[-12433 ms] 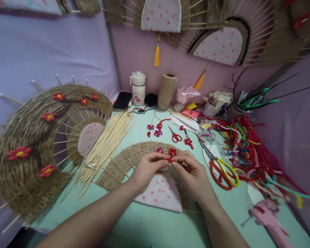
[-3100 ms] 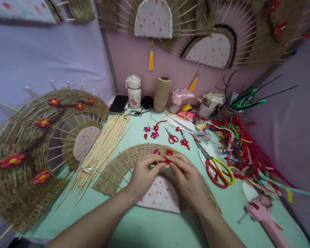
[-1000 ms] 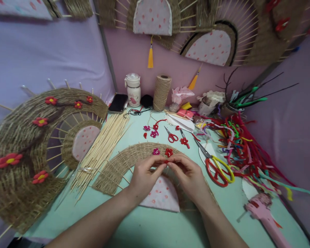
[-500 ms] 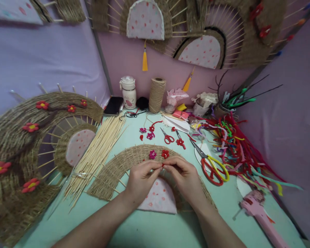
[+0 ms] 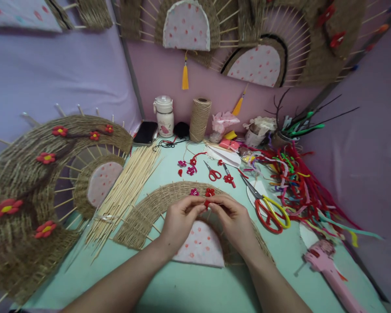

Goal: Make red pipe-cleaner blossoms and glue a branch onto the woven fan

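My left hand [image 5: 179, 219] and my right hand [image 5: 233, 217] meet above a woven twine fan [image 5: 135, 226] that lies on the table. Between their fingertips both pinch a small red pipe-cleaner piece [image 5: 207, 203], partly covered by the fingers. Just beyond them, a magenta pipe-cleaner flower [image 5: 194, 191] and a red pipe-cleaner flower [image 5: 210, 192] rest on the fan's woven band. Below the hands shows the fan's white, red-dotted half-round centre [image 5: 202, 248]. My right forearm and hand hide part of the fan's right side.
Large red-and-yellow scissors [image 5: 269, 213], small red scissors [image 5: 212, 171] and a pink glue gun [image 5: 329, 269] lie to the right. Loose pipe cleaners [image 5: 296, 178] heap behind them. Bamboo sticks [image 5: 124, 191] lie left, beside a larger flowered fan [image 5: 22, 182]. A twine spool [image 5: 200, 119] stands behind.
The view has shifted slightly. Both hands stay together over the fan, and their fingers have moved a little around the red piece, which shows more now.
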Available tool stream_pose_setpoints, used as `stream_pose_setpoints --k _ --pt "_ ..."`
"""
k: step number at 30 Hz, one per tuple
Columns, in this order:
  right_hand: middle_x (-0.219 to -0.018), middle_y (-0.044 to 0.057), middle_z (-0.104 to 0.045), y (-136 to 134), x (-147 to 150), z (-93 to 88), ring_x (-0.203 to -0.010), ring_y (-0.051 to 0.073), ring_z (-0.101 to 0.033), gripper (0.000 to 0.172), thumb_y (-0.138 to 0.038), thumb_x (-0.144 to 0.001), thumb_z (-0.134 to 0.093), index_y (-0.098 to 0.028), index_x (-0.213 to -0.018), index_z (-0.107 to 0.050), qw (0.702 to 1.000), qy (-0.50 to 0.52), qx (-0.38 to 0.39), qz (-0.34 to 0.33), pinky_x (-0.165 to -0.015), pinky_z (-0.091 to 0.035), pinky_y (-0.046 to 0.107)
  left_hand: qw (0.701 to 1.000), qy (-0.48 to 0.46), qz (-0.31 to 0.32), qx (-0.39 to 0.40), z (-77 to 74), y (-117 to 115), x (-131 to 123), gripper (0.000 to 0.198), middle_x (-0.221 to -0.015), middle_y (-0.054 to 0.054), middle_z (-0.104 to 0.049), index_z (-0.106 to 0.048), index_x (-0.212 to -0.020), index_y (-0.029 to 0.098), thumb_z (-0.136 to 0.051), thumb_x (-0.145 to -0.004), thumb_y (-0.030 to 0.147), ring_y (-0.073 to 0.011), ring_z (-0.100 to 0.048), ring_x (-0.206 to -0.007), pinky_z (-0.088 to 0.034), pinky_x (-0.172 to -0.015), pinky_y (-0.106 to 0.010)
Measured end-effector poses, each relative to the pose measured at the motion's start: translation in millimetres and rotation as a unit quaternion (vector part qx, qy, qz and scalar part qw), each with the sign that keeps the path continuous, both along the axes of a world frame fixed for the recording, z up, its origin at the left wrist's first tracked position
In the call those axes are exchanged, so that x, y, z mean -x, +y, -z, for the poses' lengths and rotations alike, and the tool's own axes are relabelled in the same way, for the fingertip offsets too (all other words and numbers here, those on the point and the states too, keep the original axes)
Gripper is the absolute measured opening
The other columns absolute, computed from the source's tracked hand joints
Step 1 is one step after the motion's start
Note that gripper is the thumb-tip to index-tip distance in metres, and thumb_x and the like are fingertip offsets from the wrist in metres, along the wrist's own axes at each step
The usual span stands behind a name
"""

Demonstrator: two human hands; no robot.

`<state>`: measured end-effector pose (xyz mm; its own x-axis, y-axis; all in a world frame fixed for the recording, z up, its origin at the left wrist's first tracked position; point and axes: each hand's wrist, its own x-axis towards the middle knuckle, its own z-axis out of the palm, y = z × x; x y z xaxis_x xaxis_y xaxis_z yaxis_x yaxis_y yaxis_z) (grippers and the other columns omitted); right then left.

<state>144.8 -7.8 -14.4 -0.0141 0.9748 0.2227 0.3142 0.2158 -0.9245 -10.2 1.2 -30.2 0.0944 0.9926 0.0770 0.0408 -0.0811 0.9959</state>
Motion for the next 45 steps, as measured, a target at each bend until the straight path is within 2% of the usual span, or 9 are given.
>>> stream_pose_setpoints --k 5,10,15,20,24,27,30,35,45 --pt "-0.096 0.005 -0.07 -0.2 1.2 0.6 -0.095 0.019 -0.064 0.02 -0.019 -0.088 -0.056 -0.025 -0.094 -0.074 1.0 -0.012 -0.008 -0.025 -0.087 -0.05 0.035 0.993 -0.092 0.016 0.066 1.6 2.6 -1.6 0.019 -0.087 -0.004 -0.074 -0.064 -0.096 0.018 -0.068 -0.077 0.02 -0.0174 -0.071 -0.081 -0.06 -0.074 -0.03" --pt "-0.097 0.004 -0.07 -0.5 0.9 2.3 -0.095 0.018 -0.063 0.02 -0.018 -0.089 -0.056 -0.024 -0.096 -0.073 0.999 -0.026 -0.016 -0.034 -0.087 -0.049 0.033 0.998 0.028 0.026 -0.042 -1.3 2.8 3.1 0.025 -0.104 -0.005 -0.073 -0.071 -0.107 0.022 -0.061 -0.083 0.018 -0.0177 -0.068 -0.094 -0.055 -0.086 -0.033" --pt "-0.093 0.004 -0.069 0.8 -0.9 5.2 -0.091 0.018 -0.062 0.018 -0.02 -0.09 -0.056 -0.023 -0.094 -0.073 0.999 -0.038 -0.003 -0.036 -0.084 -0.049 0.033 0.989 0.094 0.026 -0.11 -2.5 2.7 6.2 0.02 -0.096 -0.004 -0.074 -0.075 -0.099 0.024 -0.06 -0.086 0.019 -0.0175 -0.066 -0.093 -0.053 -0.086 -0.032" --pt "-0.096 0.004 -0.068 0.0 -0.4 4.6 -0.09 0.017 -0.062 0.012 -0.024 -0.088 -0.062 -0.023 -0.094 -0.071 1.0 -0.024 -0.001 -0.016 -0.077 -0.049 0.029 1.0 0.007 0.0 0.017 -4.0 4.6 4.5 0.016 -0.091 -0.004 -0.075 -0.075 -0.094 0.021 -0.065 -0.081 0.024 -0.0172 -0.068 -0.083 -0.055 -0.077 -0.029" --pt "-0.093 0.003 -0.068 -2.0 0.5 2.6 -0.088 0.017 -0.062 0.01 -0.024 -0.087 -0.062 -0.023 -0.092 -0.07 1.0 -0.019 -0.023 -0.007 -0.077 -0.049 0.029 0.983 -0.121 0.019 0.14 -6.0 7.3 2.1 0.02 -0.072 -0.003 -0.073 -0.075 -0.091 0.017 -0.07 -0.077 0.03 -0.015 -0.067 -0.069 -0.056 -0.07 -0.028" --pt "-0.089 0.002 -0.068 -2.2 0.8 2.1 -0.086 0.016 -0.061 0.01 -0.023 -0.088 -0.06 -0.023 -0.09 -0.07 0.999 -0.03 -0.037 -0.003 -0.077 -0.048 0.029 0.971 -0.16 0.037 0.173 -6.3 8.1 0.8 0.021 -0.069 -0.004 -0.072 -0.074 -0.085 0.015 -0.073 -0.073 0.032 -0.0138 -0.066 -0.064 -0.057 -0.066 -0.027" --pt "-0.084 0.002 -0.067 -0.9 0.9 3.5 -0.08 0.016 -0.06 0.01 -0.025 -0.088 -0.06 -0.022 -0.085 -0.069 0.999 -0.026 -0.018 0.003 -0.071 -0.046 0.028 0.973 -0.157 0.036 0.167 -5.9 8.2 0.3 0.023 -0.072 -0.004 -0.073 -0.074 -0.09 0.015 -0.073 -0.073 0.031 -0.014 -0.066 -0.065 -0.057 -0.067 -0.028" --pt "-0.081 0.002 -0.068 1.7 -0.8 7.2 -0.073 0.016 -0.06 0.015 -0.034 -0.085 -0.063 -0.02 -0.083 -0.069 0.996 0.049 0.072 0.008 -0.066 -0.046 0.028 0.989 -0.111 0.016 0.097 -5.4 8.1 0.3 0.032 -0.095 -0.005 -0.075 -0.073 -0.099 0.02 -0.075 -0.067 0.016 -0.0179 -0.069 -0.088 -0.056 -0.081 -0.031" --pt "-0.076 0.0 -0.063 2.1 -0.5 2.7 -0.07 0.014 -0.054 0.019 -0.037 -0.083 -0.063 -0.018 -0.08 -0.066 0.99 0.089 0.109 -0.028 -0.064 -0.041 0.025 0.999 -0.032 -0.001 0.038 1.1 6.4 1.3 0.009 -0.084 -0.002 -0.074 -0.073 -0.082 0.02 -0.069 -0.075 0.018 -0.0163 -0.067 -0.081 -0.053 -0.079 -0.028"
